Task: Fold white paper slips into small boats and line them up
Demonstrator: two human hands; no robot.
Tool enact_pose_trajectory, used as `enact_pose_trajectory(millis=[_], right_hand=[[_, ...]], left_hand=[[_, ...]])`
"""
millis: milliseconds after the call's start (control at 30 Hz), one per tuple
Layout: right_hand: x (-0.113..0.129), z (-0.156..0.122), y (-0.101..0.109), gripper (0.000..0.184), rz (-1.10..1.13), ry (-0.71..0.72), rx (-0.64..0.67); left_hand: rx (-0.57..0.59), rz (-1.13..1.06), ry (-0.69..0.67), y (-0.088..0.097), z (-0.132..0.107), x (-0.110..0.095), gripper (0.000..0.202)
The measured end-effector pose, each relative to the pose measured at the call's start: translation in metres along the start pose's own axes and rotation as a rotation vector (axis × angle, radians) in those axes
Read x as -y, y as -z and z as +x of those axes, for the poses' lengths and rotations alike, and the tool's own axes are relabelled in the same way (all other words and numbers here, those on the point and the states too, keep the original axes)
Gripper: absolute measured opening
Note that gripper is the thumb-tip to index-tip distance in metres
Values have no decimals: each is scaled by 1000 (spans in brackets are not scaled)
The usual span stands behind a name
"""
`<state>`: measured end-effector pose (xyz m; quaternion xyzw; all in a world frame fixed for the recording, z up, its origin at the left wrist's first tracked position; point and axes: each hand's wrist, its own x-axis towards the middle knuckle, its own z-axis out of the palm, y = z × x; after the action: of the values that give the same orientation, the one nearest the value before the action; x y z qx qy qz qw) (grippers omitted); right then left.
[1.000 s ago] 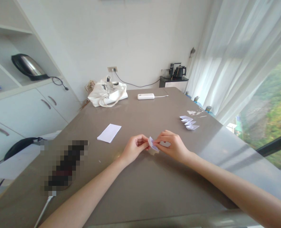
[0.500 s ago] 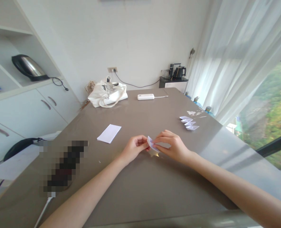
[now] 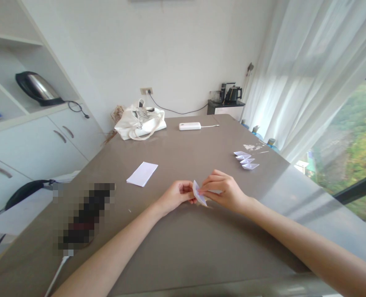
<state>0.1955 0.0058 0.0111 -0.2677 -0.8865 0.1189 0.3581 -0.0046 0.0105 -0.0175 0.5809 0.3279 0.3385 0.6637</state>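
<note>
Between my two hands is a small folded white paper boat, held a little above the table. My left hand pinches its left side with thumb and curled fingers. From the right, my right hand has its fingertips closed on the paper's inner side. Part of the boat is hidden by the fingers. Several finished-looking paper boats stand in a slanting row on the right of the table. A stack of white paper sheets lies left of my hands.
On the brown table are a white bag, a white power bank with a short cable, and paper scraps near the right edge. A blurred-out dark object with a white cable lies at the left.
The paper boat has turned more upright between my hands, and its lower tip now points further down. My left hand has lowered slightly. Everything else on the table stays where it was.
</note>
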Motion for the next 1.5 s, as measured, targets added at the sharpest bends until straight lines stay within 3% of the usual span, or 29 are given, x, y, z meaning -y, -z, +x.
enact_pose_trajectory(millis=[167,333,533,700,867,1033,1233,1500], right_hand=[[6,4,5,25,254,-311,-60],[6,2,0,29,662,-367,182],[5,2,-3,28,868,-526,211],[7,3,-1,27,826,-488,177],[12,3,5,17,406,-285,4],[12,4,13,14,244,-155,82],[9,3,10,16,169,-177,106],[9,2,4,13,258,-219,96]], left_hand=[[157,-37,122,3,-5,-6,23],[328,-47,304,6,-10,-10,25],[304,-6,261,1,-10,-8,22],[278,-19,207,-3,-10,-9,28],[222,-131,164,-1,-8,-8,32],[179,-169,172,1,-7,-7,28],[144,-159,167,2,-7,-6,27],[143,-80,144,1,-6,-2,28]])
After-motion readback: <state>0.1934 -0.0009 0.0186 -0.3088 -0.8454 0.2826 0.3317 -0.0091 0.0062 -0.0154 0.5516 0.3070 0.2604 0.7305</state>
